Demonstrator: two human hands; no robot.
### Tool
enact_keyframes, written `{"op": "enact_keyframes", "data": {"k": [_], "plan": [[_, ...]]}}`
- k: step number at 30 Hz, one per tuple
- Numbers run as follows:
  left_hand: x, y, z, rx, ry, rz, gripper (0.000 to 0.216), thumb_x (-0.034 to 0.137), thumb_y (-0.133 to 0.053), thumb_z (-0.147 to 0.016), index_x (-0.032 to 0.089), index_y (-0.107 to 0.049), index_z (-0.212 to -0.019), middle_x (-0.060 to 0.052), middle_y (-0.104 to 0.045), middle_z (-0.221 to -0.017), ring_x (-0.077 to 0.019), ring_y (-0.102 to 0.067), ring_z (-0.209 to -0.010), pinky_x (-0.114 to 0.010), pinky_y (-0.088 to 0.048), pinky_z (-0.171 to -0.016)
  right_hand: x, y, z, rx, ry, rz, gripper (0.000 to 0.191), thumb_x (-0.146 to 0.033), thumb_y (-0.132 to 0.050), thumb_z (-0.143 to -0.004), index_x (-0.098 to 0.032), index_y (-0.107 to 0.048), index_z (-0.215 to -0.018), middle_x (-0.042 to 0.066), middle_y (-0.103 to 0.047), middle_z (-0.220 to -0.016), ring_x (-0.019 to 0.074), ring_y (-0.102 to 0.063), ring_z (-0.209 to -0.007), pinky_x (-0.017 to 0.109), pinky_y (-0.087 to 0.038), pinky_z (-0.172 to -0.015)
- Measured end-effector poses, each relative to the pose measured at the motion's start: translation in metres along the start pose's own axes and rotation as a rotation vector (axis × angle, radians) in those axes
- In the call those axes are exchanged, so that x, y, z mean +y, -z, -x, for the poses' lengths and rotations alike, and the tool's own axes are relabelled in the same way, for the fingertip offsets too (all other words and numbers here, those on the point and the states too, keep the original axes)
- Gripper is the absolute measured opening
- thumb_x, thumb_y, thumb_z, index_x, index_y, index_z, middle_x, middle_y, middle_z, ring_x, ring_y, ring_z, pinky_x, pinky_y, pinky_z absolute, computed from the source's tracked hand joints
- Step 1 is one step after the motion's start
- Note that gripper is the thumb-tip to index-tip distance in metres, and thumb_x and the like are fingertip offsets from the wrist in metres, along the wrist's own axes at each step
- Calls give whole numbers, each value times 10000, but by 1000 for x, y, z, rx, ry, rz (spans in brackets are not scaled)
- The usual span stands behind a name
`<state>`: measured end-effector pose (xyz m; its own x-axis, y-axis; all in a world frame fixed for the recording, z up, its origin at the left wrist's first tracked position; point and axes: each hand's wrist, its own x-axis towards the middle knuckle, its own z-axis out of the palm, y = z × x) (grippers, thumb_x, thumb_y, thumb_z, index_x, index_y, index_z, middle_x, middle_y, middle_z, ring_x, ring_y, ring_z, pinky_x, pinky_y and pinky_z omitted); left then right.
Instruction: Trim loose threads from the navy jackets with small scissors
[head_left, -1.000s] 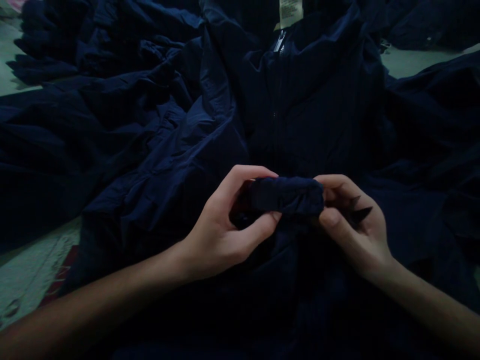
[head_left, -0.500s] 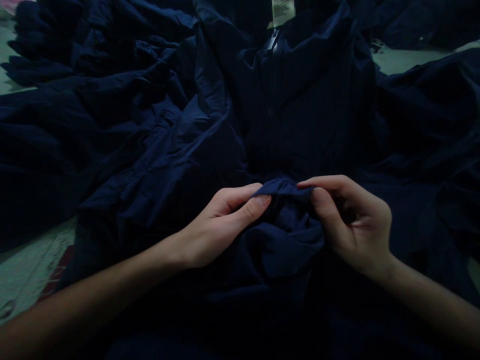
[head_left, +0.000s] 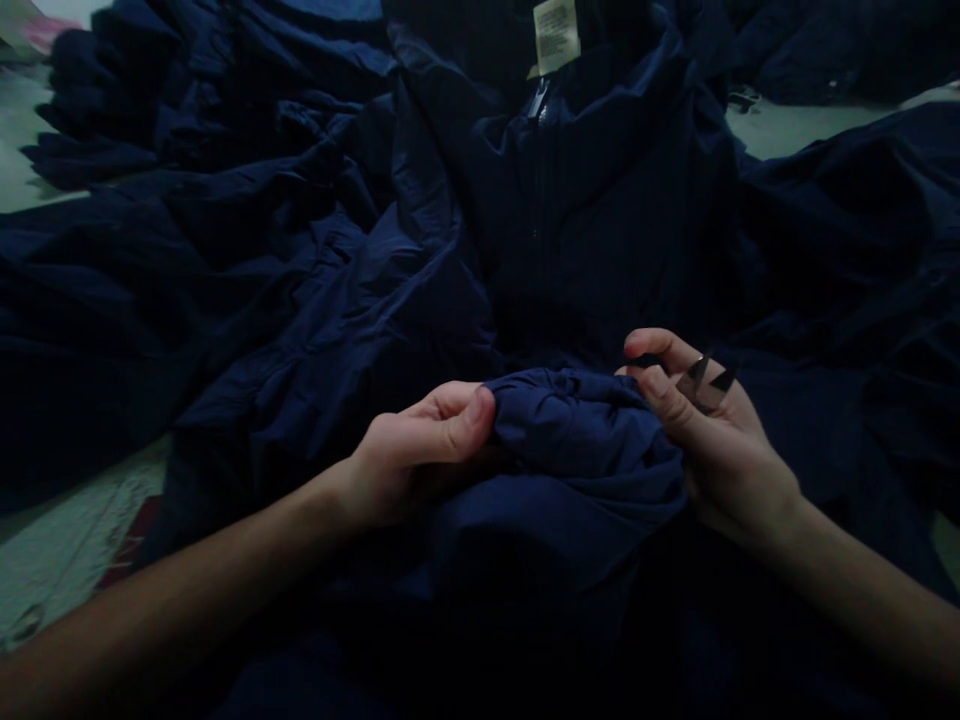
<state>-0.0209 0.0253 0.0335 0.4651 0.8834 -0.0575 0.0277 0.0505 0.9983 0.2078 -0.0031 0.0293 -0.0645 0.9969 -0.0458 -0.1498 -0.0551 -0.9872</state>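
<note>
Lightly bunched, the fold of navy cloth (head_left: 585, 440) lay at lower centre of the frame; it looked soft, light and a little slippery, probably best taken as a gathered handful. The left hand (head_left: 424, 450) was clenched on its left edge, while the right hand (head_left: 712, 440) gripped a small metal tool (head_left: 706, 385) in its fingers, just beside the fold. Farther up ran the zip (head_left: 538, 100) of a navy jacket (head_left: 600, 200) towards its care label (head_left: 556, 35), with more navy garments (head_left: 150, 110) at upper left and a pale floor (head_left: 810, 125) at upper right
</note>
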Motion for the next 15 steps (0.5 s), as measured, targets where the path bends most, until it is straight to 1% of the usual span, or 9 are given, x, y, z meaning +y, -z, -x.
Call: {"op": "enact_keyframes", "data": {"k": [1,3,4,6,8,9,11,13,15], "plan": [[0,-1,0,-64,15,71,572,752,-708,-820,187,-779,-759,-53,-683,-663,-243,-749,-794,-293,-588,-603,0,0,-1,-2,-20,-36,365,-543,-832,-831,-305,-666,-1052,-91,-408,-592,66,-324,-413,184,-330,-362],[-1,-2,-2,-176,43,261,425,594,-861,-757,180,-776,-715,-26,-658,-596,-180,-711,-651,-236,-560,-573,-2,1,-1,-17,-34,-107,370,-544,-843,-817,-311,-688,-1059,-94,-390,-600,49,-278,-411,167,-300,-361],[-2,-3,-3,-203,40,346,338,493,-904,-746,180,-782,-713,-7,-646,-569,-144,-678,-591,-210,-547,-572,-3,1,-1,-39,-25,-123,370,-534,-849,-815,-311,-702,-1072,-88,-417,-617,45,-296,-419,161,-304,-368],[-5,-4,-5,-222,-1,442,177,311,-915,-767,182,-800,-733,15,-648,-563,-99,-631,-546,-178,-524,-582,-5,0,1,-83,42,-83,367,-470,-869,-811,-303,-719,-1101,-57,-543,-698,57,-435,-482,159,-389,-418],[-7,-4,-6,-207,-63,400,88,220,-879,-800,178,-814,-758,4,-692,-643,-94,-629,-578,-175,-513,-588,-6,-2,4,-104,135,38,347,-358,-873,-823,-281,-714,-1122,-8,-672,-841,105,-617,-653,182,-525,-547],[-8,-4,-7,-200,-88,366,78,199,-861,-812,172,-817,-753,-7,-710,-697,-98,-634,-608,-178,-512,-590,-7,-3,5,-99,172,102,328,-296,-855,-840,-272,-705,-1130,11,-706,-907,130,-672,-754,199,-573,-631],[-8,-3,-7,-182,-117,311,100,176,-834,-826,163,-818,-728,-28,-717,-787,-108,-639,-670,-184,-519,-606,-6,-4,8,-78,221,192,291,-215,-792,-883,-267,-681,-1146,24,-727,-983,145,-708,-867,212,-602,-733],[-7,-2,-7,-167,-136,279,85,155,-833,-811,164,-828,-726,-39,-705,-823,-127,-651,-741,-189,-537,-645,-5,-4,8,-98,240,254,274,-196,-729,-922,-277,-659,-1175,14,-720,-980,133,-698,-855,199,-591,-729],[-6,-2,-7,-162,-132,271,45,136,-837,-793,169,-845,-764,-40,-694,-837,-135,-655,-778,-191,-548,-683,-3,-3,7,-142,238,304,215,-214,-679,-957,-285,-654,-1159,-2,-696,-908,126,-667,-798,189,-562,-684]]}}
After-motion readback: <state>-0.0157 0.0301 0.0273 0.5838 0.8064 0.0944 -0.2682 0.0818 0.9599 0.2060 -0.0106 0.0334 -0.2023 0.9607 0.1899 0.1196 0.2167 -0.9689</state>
